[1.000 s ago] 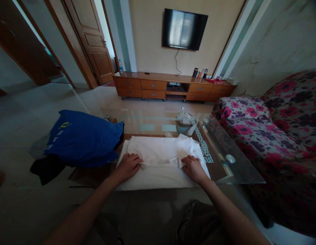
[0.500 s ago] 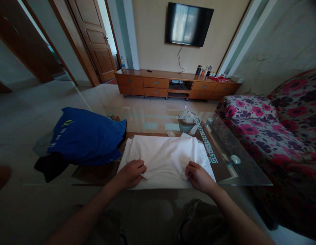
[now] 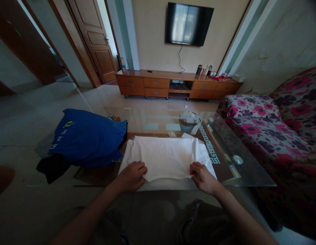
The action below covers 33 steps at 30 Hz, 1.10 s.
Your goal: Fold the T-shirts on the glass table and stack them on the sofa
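White shirt (image 3: 165,154) lies flat on the glass worktop (image 3: 239,170), beside a blue shirt (image 3: 89,136). Left hand (image 3: 132,175) and right hand (image 3: 204,177) each pinch its folded near edge; keeping both corners level should give a straight fold.

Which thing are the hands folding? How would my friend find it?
Find the glass table beside the flowery sofa. Both hands, left hand and right hand, pinch the white cloth lying there. It is plain white, unlike the blue shirt heaped next to it.
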### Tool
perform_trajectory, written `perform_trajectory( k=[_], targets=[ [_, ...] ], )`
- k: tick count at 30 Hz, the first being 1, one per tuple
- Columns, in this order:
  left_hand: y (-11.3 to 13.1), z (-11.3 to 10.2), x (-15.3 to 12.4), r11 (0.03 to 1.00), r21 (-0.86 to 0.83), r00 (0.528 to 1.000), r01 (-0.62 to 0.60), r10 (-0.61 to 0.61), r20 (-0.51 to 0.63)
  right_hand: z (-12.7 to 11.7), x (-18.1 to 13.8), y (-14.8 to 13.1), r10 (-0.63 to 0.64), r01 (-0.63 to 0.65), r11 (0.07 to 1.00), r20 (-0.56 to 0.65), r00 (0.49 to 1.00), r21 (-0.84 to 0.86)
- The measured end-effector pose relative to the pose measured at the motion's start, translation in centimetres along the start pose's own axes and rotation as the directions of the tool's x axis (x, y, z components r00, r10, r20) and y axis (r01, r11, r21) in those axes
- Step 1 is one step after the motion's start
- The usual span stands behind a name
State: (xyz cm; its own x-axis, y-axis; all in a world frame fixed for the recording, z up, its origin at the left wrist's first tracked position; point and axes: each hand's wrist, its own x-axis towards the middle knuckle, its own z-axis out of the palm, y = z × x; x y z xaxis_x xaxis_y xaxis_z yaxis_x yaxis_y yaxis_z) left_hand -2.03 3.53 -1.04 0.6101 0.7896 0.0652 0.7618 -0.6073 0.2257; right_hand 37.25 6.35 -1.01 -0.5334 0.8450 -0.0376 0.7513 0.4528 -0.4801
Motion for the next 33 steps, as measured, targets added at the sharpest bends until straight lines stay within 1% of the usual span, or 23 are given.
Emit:
perform_trajectory(
  k=[3, 5, 7, 10, 12, 14, 16, 19, 23, 27, 30, 33],
  targets=[
    [0.0, -0.1, -0.3, 1.0, -0.013, 1.0, 0.003, -0.002, 0.018, 0.1, -0.1, 0.1, 0.004, -0.002, 0.999, 0.063, 0.998, -0.032],
    [-0.3, 0.0, -0.6, 1.0, -0.009, 0.999, 0.027, -0.027, 0.024, 0.3, -0.3, 0.6, 0.019, -0.014, 0.997, 0.075, 0.997, -0.069],
    [-1.0, 0.1, -1.1, 0.998, 0.009, 0.998, 0.062, -0.062, 0.009, 0.4, -0.6, 1.5, 0.08, -0.074, 0.987, 0.038, 0.996, -0.142],
    [-2.4, 0.0, -1.7, 0.991, 0.057, 0.992, 0.123, -0.122, -0.015, 0.2, -1.1, 3.0, 0.201, -0.215, 0.928, -0.08, 0.976, -0.303],
    [-3.2, 0.1, -1.9, 0.983, 0.093, 0.987, 0.158, -0.157, -0.016, -0.1, -1.3, 3.7, 0.219, -0.253, 0.891, -0.131, 0.967, -0.377],
    [-3.8, 0.2, -1.9, 0.976, 0.135, 0.985, 0.169, -0.17, -0.007, -0.4, -1.1, 4.2, 0.201, -0.238, 0.88, -0.132, 0.971, -0.412],
    [-4.0, 0.4, -1.8, 0.97, 0.177, 0.986, 0.165, -0.166, -0.008, -0.6, -0.8, 4.5, 0.199, -0.228, 0.886, -0.114, 0.973, -0.403],
    [-4.1, 0.3, -1.7, 0.963, 0.224, 0.988, 0.153, -0.154, -0.014, -0.9, -0.4, 4.9, 0.228, -0.248, 0.913, -0.098, 0.969, -0.325],
    [-4.1, -1.2, -2.1, 0.954, 0.257, 0.988, 0.155, -0.151, -0.034, -1.3, -0.5, 5.7, 0.24, -0.258, 0.937, -0.102, 0.965, -0.237],
    [-4.2, -2.7, -2.6, 0.956, 0.235, 0.985, 0.173, -0.165, -0.054, -1.4, -0.7, 6.3, 0.241, -0.266, 0.941, -0.134, 0.961, -0.208],
    [-4.3, -2.6, -2.7, 0.96, 0.197, 0.979, 0.199, -0.201, -0.007, -1.6, -0.6, 6.3, 0.254, -0.28, 0.935, -0.137, 0.957, -0.22],
    [-4.6, -1.5, -2.6, 0.956, 0.167, 0.964, 0.241, -0.256, 0.075, -2.1, -0.5, 6.1, 0.26, -0.277, 0.928, -0.101, 0.96, -0.248]
  ],
)
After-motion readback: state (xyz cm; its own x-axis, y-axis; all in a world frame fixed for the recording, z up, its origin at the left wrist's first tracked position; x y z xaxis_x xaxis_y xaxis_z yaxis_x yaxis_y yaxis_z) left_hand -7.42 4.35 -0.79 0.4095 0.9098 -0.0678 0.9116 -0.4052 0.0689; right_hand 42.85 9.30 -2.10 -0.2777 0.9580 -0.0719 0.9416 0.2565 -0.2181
